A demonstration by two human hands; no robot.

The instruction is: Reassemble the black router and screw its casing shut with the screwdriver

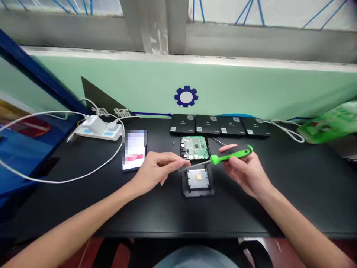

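Note:
My right hand (244, 169) is closed round the green and black handle of a screwdriver (231, 154). Its shaft points left, tilted slightly down, over the table. Close to the shaft's tip, my left hand (160, 169) has thumb and fingers pinched together; whatever is between them is too small or hidden to make out. Just beyond the shaft lies an open black case with a green circuit board (195, 146). Below it rests a black cover (198, 191) with a metal plate and a small tan pad, partly behind the shaft.
Several closed black boxes (208, 124) line the wall. Small screws (173, 143) and a thin metal rod (218, 141) lie near the board. Leftward are a lit phone (134, 149), a power strip (111, 133) and a looping white cable (60, 182). A green package (329, 124) stands far right.

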